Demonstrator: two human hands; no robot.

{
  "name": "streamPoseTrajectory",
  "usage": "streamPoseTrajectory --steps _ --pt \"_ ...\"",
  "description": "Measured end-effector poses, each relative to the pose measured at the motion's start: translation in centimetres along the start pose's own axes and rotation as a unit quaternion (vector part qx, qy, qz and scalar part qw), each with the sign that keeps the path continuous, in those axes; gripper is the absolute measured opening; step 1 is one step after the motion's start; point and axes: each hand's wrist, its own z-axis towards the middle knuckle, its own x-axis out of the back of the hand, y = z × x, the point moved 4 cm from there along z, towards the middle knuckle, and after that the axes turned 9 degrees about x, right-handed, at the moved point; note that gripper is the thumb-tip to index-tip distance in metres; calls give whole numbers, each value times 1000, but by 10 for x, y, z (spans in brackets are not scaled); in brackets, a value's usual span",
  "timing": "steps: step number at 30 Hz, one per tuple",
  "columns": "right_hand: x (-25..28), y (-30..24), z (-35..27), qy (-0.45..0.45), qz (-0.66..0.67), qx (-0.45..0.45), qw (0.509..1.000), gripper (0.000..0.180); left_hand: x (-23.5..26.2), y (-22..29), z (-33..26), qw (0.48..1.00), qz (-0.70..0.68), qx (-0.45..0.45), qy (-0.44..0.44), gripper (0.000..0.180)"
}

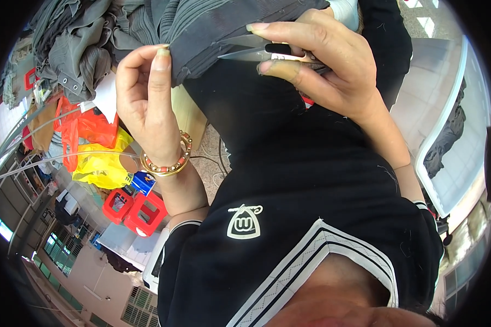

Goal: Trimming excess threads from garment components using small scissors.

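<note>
A dark grey garment (202,39) with a flat band along its edge lies across the top middle. My left hand (150,98), a beaded bracelet at its wrist, pinches a corner of that band between thumb and forefinger. From the right, my right hand (341,57) grips a pair of thread snips (245,54), thumb below and forefinger above. Their two pointed blades are spread apart and face left, close to the band's lower edge. Whether the blades touch the cloth I cannot tell. Loose thread ends show near the pinched corner.
Grey ribbed garments with metal eyelets (76,54) are heaped at the upper left. Below them hang a red plastic bag (71,128) and a yellow bag (101,166), above red plastic stools (147,212). At right, a pale bin (428,158) holds dark cloth.
</note>
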Motion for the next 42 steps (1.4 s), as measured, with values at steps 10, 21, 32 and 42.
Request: streamPoseTrajectory --steps 10,21,32,42 --pt "-6 -1 3 9 -41 18 999 45 -2 -2 -1 1000 -8 2 -9 15" --pt "-7 3 -5 0 -61 9 998 44 -3 -4 -2 999 -46 4 -17 16" --pt "-5 3 -3 -14 -70 27 997 40 2 -8 -2 999 -34 15 -24 16" --pt "-4 25 0 32 256 -332 907 41 27 -18 -7 988 -82 93 -90 13"
